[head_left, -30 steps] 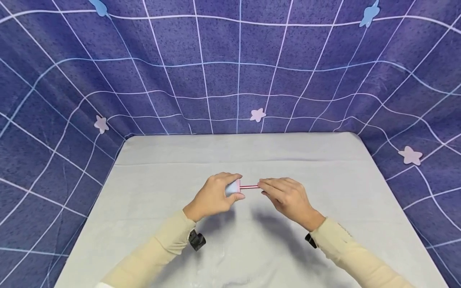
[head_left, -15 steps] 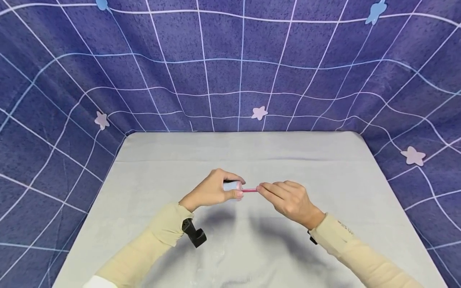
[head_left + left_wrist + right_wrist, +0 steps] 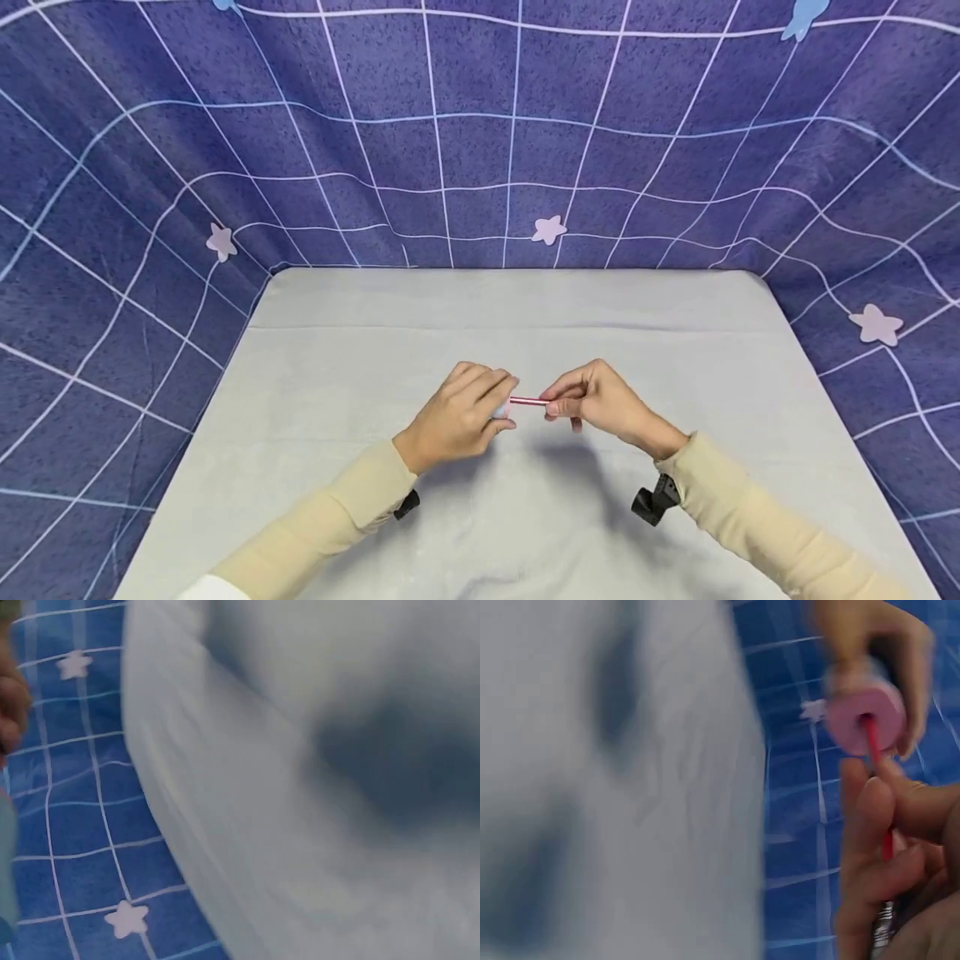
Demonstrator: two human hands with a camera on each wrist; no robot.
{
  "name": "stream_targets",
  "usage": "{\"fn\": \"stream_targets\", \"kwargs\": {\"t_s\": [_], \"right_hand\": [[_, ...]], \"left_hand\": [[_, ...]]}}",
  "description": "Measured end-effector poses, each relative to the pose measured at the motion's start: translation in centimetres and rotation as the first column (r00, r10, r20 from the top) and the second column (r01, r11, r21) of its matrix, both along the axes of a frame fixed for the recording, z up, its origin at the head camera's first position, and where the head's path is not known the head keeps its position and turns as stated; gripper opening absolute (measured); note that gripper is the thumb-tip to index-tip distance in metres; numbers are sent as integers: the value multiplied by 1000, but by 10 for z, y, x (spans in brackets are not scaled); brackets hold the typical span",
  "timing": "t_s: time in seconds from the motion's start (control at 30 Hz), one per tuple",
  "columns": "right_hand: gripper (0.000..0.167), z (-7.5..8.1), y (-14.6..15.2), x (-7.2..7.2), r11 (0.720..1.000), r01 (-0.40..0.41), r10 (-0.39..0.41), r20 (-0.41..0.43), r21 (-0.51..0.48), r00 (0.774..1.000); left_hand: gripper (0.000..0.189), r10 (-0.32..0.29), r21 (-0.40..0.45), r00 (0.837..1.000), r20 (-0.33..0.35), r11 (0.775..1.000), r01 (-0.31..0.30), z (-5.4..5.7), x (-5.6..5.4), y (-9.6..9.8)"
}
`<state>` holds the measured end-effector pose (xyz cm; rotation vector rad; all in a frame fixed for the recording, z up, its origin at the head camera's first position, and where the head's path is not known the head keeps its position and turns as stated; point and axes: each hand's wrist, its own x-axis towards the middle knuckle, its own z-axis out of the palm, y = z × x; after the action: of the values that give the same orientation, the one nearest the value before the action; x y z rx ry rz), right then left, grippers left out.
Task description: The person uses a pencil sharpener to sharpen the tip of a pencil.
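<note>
Above the middle of the table, my left hand grips a small light-blue pencil sharpener with a pink end, mostly covered by the fingers in the head view. A red-and-white pencil runs level from that end to my right hand, whose thumb and fingers pinch it. In the right wrist view the pencil enters a hole in the round pink face of the sharpener. Its inserted tip is hidden. Only a blurred part of the sharpener shows at the left wrist view's left edge.
A pale cloth covers the table, with the hands' shadows on it. Behind and on both sides hangs a blue grid-patterned curtain with star shapes. Black wrist cameras, such as the right one, stick out below the sleeves.
Both hands have twisted about the pencil's line: the left now shows more of its back, the right its thumb side. The pencil stays in the sharpener. The head view has shifted slightly.
</note>
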<state>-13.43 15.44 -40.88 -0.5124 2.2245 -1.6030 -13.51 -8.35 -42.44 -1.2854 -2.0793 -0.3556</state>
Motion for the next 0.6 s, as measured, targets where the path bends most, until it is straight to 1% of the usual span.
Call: {"fn": "stream_targets", "kwargs": {"t_s": [0.03, 0.07, 0.1, 0.13, 0.17, 0.2, 0.23, 0.27, 0.33, 0.37, 0.4, 0.43, 0.47, 0.5, 0.53, 0.57, 0.6], "right_hand": [[19, 1, 2, -2, 1000, -15, 15, 98, -3, 995], [22, 1, 4, -3, 1000, -28, 27, 168, -1, 985], [23, 1, 7, -4, 999, -37, 34, 209, 9, 977], [24, 1, 8, -5, 999, -41, 36, 223, 21, 974], [24, 2, 9, -6, 998, -45, 37, 214, 34, 976], [24, 2, 10, -7, 998, -42, 32, 186, 50, 982], [23, 2, 10, -7, 998, -33, 24, 148, 59, 989], [21, 3, 10, -7, 997, -19, 12, 101, 68, 995], [20, 3, 7, -5, 996, 18, -15, -29, 86, 999], [19, 3, 6, -4, 994, 36, -25, -113, 99, 993], [19, 3, 4, -2, 992, 58, -33, -211, 115, 977], [19, 2, 3, -1, 988, 82, -37, -318, 130, 947], [20, 1, 2, 1, 983, 112, -37, -435, 147, 900], [21, -1, 1, 2, 977, 146, -34, -555, 159, 831], [22, -3, 0, 2, 971, 178, -28, -663, 160, 748], [23, -5, 0, 2, 967, 206, -21, -756, 151, 654], [21, -8, -1, 2, 964, 231, -18, -831, 134, 556]], "left_hand": [[43, -16, -8, 997, -71, 1000, 16, -3, -1, 0], [42, -28, -14, 991, -129, 1000, 26, -5, -1, 1], [41, -36, -16, 984, -177, 999, 34, -7, -2, 2], [40, -42, -13, 978, -204, 999, 40, -8, -2, 2], [41, -42, -9, 976, -215, 999, 41, -10, -3, 3], [42, -38, -3, 977, -208, 999, 38, -10, -3, 3], [43, -31, 4, 982, -187, 999, 32, -10, -3, 4], [44, -21, 10, 988, -156, 1000, 22, -9, -3, 4], [44, 6, 20, 998, -68, 1000, -4, -6, -3, 3], [46, 21, 22, 1000, -14, 1000, -20, -4, -3, 2], [48, 36, 23, 998, 45, 999, -37, -1, -3, 1], [49, 51, 24, 993, 107, 998, -54, 1, -4, 1], [50, 64, 26, 983, 174, 997, -70, 5, -5, 0], [51, 74, 28, 966, 248, 996, -83, 8, -6, 0], [52, 79, 32, 944, 322, 995, -94, 12, -7, -1], [52, 85, 33, 916, 393, 994, -106, 16, -8, -1], [51, 87, 33, 884, 459, 993, -114, 19, -10, -1]]}}
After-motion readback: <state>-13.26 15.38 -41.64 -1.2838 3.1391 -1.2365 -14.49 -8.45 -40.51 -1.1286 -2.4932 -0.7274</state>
